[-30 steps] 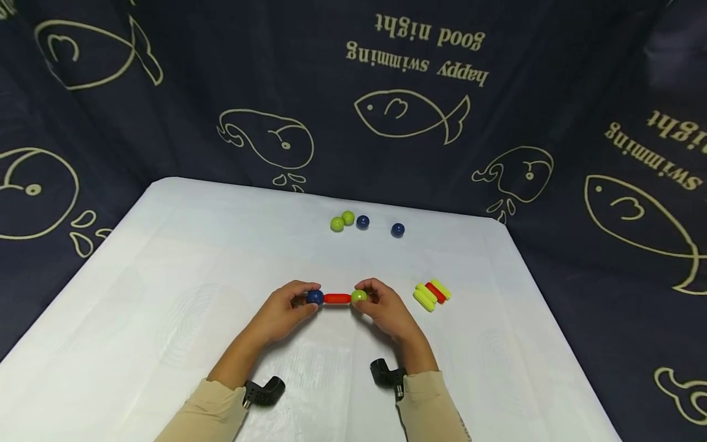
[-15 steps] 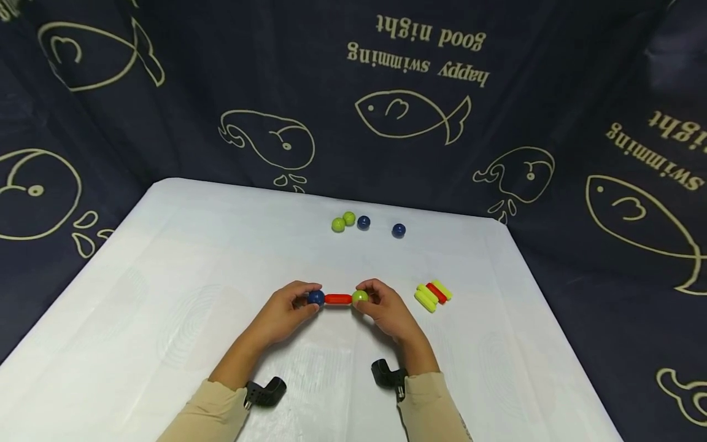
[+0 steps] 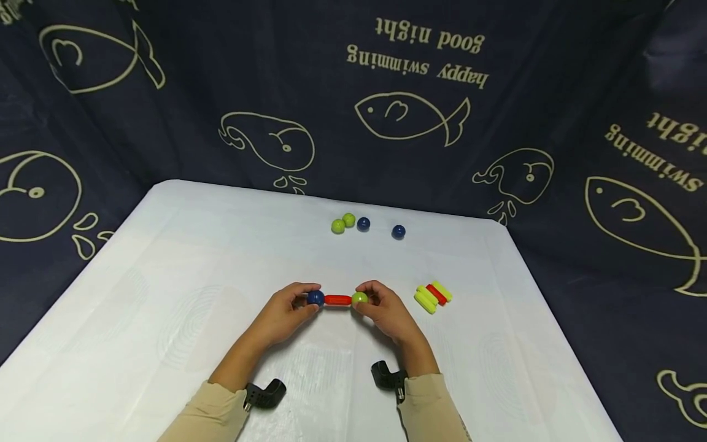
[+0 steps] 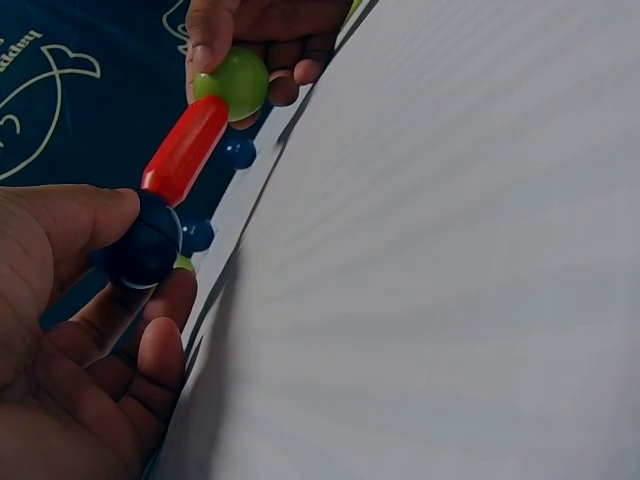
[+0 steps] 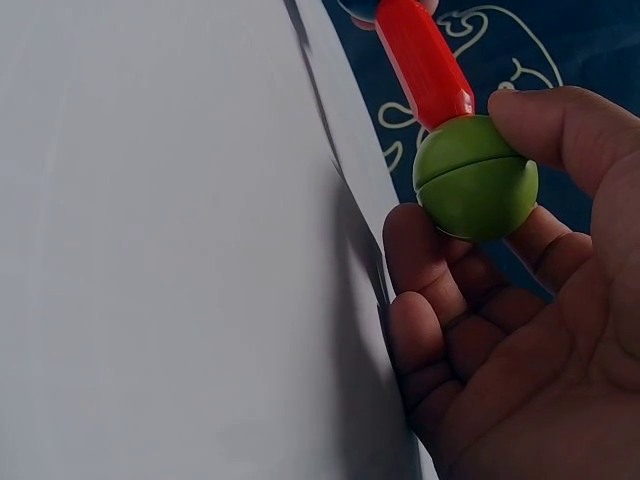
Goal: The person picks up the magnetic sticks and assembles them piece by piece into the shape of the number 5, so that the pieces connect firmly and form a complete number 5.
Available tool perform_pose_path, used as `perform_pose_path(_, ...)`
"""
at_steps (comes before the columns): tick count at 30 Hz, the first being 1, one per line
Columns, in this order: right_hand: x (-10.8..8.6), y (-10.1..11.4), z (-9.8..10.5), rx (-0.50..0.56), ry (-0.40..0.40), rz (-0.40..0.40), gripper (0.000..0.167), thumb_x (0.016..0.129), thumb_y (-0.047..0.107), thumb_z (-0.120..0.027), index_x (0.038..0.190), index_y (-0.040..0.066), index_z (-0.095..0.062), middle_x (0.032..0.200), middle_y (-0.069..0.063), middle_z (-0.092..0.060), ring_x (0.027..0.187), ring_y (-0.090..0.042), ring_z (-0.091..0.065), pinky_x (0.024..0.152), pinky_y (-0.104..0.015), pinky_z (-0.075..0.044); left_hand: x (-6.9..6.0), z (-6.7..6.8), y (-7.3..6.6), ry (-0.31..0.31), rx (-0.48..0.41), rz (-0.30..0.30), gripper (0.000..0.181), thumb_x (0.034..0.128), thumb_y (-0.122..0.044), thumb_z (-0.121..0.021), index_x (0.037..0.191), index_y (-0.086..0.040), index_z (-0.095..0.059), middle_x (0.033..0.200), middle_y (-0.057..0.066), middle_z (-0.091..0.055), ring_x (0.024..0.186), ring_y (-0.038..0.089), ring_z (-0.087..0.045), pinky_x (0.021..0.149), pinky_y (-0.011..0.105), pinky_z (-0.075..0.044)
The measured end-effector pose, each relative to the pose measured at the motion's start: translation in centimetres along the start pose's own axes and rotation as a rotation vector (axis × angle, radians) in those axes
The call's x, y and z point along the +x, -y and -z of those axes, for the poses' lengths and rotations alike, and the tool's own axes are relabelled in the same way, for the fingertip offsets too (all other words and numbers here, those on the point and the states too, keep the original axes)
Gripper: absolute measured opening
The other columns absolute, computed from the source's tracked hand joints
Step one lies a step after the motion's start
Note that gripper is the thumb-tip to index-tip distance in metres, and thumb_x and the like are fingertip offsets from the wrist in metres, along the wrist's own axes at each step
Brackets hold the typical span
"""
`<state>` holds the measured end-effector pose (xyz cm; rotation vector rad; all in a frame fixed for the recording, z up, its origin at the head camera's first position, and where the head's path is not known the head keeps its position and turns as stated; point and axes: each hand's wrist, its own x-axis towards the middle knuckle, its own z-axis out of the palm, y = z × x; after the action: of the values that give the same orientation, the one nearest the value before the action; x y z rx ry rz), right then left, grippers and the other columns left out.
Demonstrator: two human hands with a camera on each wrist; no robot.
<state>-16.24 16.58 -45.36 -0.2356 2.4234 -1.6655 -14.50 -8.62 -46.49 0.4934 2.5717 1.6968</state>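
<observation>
My left hand [image 3: 284, 312] pinches a dark blue ball [image 3: 315, 298] between thumb and fingers. My right hand [image 3: 386, 310] pinches a green ball [image 3: 359, 298] in the same way. A red rod [image 3: 338, 300] runs between the two balls and touches both, making one straight piece. In the left wrist view the thumb presses on the blue ball [image 4: 146, 243], with the red rod [image 4: 185, 150] leading to the green ball [image 4: 236, 84]. The right wrist view shows a seam round the green ball [image 5: 476, 180], and the red rod [image 5: 424, 62] meets it.
At the back of the white table [image 3: 221, 245] lie two green balls [image 3: 338, 226] side by side and two blue balls [image 3: 398, 232] standing apart. Right of my right hand is a row of several short yellow rods [image 3: 424, 301] with one red rod [image 3: 436, 294] among them.
Both hands keep their hold on the joined balls and rod, and nothing on the table has moved. Only the head view has shifted very slightly.
</observation>
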Motion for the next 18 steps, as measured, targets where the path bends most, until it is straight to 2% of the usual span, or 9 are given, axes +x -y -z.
perform_pose_path(11, -0.07, 0.07, 0.05, -0.010, 0.014, 0.009, 0.024, 0.090, 0.008, -0.071, 0.112, 0.007, -0.062, 0.087, -0.004, -0.054, 0.077, -0.018, -0.049, 0.066, -0.027, -0.043, -0.06, -0.05, -0.05, -0.010, -0.004, 0.042, 0.039, 0.0911, -0.006, -0.071, 0.129, -0.006, -0.063, 0.115, 0.013, -0.067, 0.092, 0.019, -0.063, 0.078, 0.031, -0.050)
perform_pose_path(18, 0.00, -0.04, 0.07, -0.006, -0.001, 0.018, 0.024, 0.090, 0.008, -0.072, 0.112, 0.007, -0.063, 0.088, -0.004, -0.055, 0.077, -0.018, -0.050, 0.066, -0.027, -0.044, 0.00, -0.01, 0.19, -0.004, -0.016, 0.026, 0.039, 0.0917, -0.007, -0.071, 0.130, -0.005, -0.063, 0.115, 0.014, -0.067, 0.092, 0.019, -0.063, 0.077, 0.032, -0.049)
